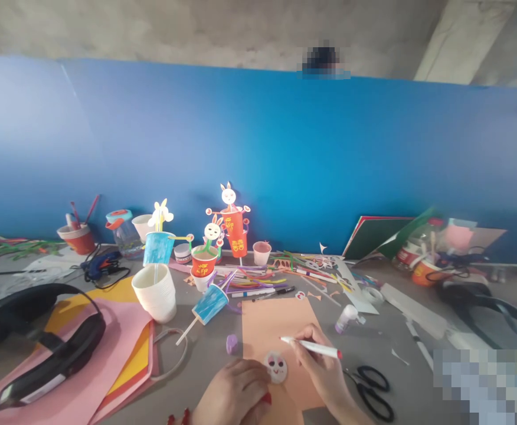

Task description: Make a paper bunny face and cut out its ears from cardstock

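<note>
A marker [314, 346] with a white barrel and a red end is gripped in my right hand [318, 360], its tip pointing left above the orange paper sheet [280, 319]. Just below that tip lies a round white paper face [277, 367] with drawn eyes and a smile. My left hand [241, 389] rests with curled fingers at the face's left edge. A red piece that looks like the marker's cap [266, 398] sticks out from between its fingers. Black-handled scissors [373, 392] lie to the right of my right hand.
Blue paper-cup figures [209, 304], one in a white cup stack [154, 292], and a red cup figure with a rabbit head [232, 233] stand behind. A glue stick [346, 319] is right of the sheet. Headphones [55, 354] lie on coloured paper at left. A blue partition [285, 147] closes the back.
</note>
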{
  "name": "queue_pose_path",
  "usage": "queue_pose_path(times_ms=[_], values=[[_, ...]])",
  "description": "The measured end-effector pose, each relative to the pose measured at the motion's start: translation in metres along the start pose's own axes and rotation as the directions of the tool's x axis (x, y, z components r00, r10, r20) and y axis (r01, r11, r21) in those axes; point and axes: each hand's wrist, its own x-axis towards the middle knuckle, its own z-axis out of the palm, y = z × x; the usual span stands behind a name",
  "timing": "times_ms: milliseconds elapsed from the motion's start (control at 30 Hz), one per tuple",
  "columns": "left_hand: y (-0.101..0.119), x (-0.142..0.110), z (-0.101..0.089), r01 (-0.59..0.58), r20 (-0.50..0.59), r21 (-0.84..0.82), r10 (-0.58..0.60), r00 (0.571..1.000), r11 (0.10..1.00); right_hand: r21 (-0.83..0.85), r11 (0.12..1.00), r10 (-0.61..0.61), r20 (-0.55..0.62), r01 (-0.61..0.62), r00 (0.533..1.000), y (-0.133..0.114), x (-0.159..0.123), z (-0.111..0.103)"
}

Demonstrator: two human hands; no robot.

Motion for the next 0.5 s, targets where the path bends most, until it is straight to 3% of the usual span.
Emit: queue_pose_path(times_ms=[100,200,333,500], values=[[0.001,0.000,-0.003,0.065,-0.051,-0.040,-0.067,0.997,0.997,0.015,0.996,0.089,0.116,-0.091,0.989,-0.007,0.003,-0.010],[0.004,0.001,-0.007,0.181,-0.022,-0.041,-0.182,0.983,0.983,0.078,0.974,0.196,0.192,-0.214,0.962,-0.013,0.001,-0.014],[0.005,0.000,-0.006,0.244,0.021,-0.027,-0.243,0.970,0.969,0.073,0.984,0.151,0.116,-0.160,0.982,-0.009,-0.003,-0.007],[0.000,-0.003,-0.002,0.232,0.016,-0.063,-0.231,0.973,0.971,0.007,0.996,0.093,-0.033,-0.093,0.995,0.005,-0.002,0.000]])
